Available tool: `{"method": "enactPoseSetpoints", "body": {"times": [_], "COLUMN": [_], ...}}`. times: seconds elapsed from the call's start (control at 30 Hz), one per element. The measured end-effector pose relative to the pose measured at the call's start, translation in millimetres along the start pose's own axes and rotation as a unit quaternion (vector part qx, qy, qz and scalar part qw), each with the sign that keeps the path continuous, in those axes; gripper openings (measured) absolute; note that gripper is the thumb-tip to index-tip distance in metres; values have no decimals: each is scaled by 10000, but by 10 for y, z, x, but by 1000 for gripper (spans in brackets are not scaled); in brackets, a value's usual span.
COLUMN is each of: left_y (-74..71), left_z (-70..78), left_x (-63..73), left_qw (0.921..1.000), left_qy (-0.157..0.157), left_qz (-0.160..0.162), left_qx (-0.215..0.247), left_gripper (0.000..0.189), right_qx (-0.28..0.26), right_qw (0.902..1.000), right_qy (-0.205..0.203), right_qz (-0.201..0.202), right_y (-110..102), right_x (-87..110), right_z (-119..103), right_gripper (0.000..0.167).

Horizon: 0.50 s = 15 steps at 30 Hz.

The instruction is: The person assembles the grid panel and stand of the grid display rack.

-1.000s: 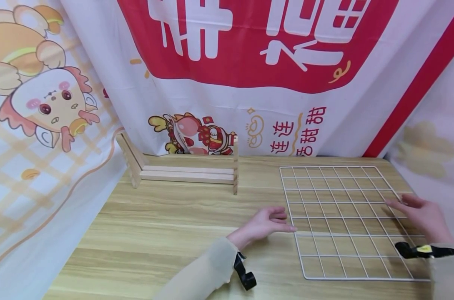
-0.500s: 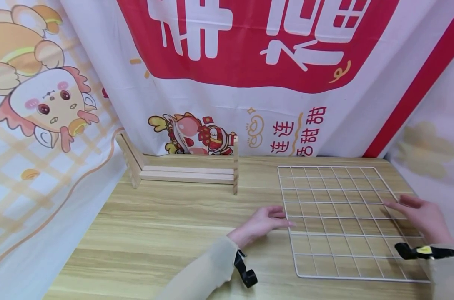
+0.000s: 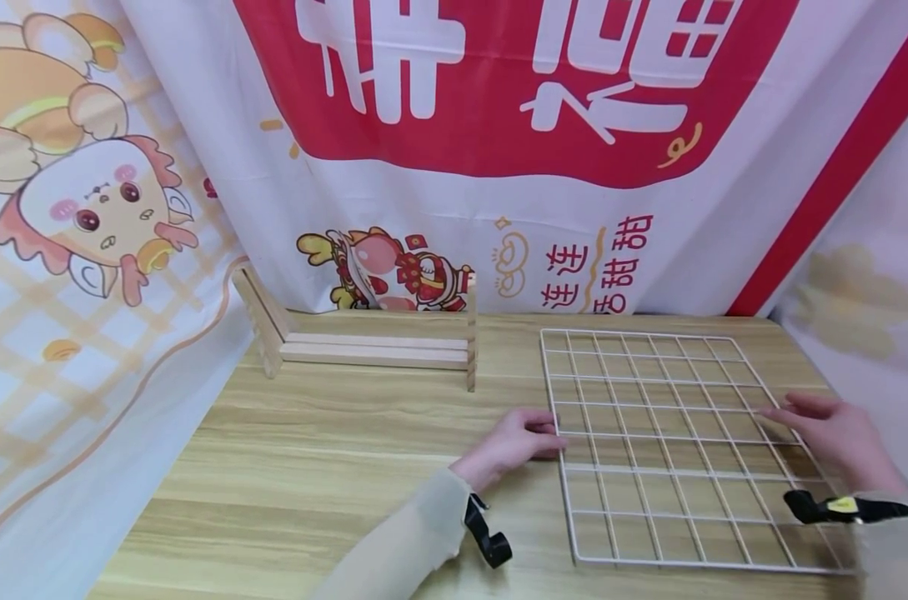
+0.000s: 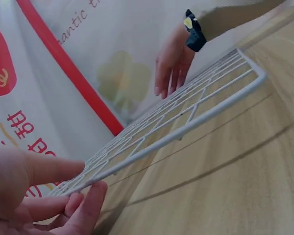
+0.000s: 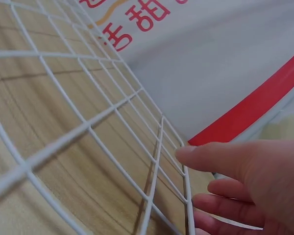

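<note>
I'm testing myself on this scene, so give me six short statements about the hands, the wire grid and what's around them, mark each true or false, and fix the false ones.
1. The left hand pinches the white wire grid by its edge. True.
2. The grid's left edge lies flat on the table. False: it is raised above the table.
3. The right hand rests on the wooden stand. False: the right hand is at the grid's right edge.
4. The wooden stand is apart from the grid. True.
5. Only one wrist wears a black strap. False: both do.
6. A cloth with a red patch hangs behind the table. True.
</note>
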<state>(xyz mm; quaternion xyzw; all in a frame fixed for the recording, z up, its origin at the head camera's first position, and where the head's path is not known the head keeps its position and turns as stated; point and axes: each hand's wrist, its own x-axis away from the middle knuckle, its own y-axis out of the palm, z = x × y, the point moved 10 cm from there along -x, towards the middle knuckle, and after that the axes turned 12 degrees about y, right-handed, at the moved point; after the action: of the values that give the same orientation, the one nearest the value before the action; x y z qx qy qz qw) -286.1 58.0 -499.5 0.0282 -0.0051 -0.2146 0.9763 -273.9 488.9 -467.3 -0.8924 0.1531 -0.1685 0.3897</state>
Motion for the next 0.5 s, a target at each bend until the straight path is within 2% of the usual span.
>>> {"method": "enactPoseSetpoints", "body": {"times": [0.07, 0.2, 0.33, 0.5], "left_y": [-40, -124, -174, -213], "left_z": [-1, 43, 82, 126], "left_x": [-2, -13, -22, -26], "left_qw": [9995, 9989, 9988, 9985], "left_qy": [-57, -82, -28, 145], "left_qz": [181, 423, 475, 519], "left_qx": [254, 198, 98, -2], "left_gripper": [39, 41, 41, 41], "right_qx": [39, -264, -496, -139], "right_qw": [9999, 9996, 9986, 9997], "right_qy": [-95, -47, -102, -187], "right_qz": [24, -67, -146, 1], "right_y": [-6, -2, 7, -33], "right_x": [14, 18, -3, -19], "right_z": [-7, 17, 12, 8], "right_gripper": [79, 75, 68, 58]}}
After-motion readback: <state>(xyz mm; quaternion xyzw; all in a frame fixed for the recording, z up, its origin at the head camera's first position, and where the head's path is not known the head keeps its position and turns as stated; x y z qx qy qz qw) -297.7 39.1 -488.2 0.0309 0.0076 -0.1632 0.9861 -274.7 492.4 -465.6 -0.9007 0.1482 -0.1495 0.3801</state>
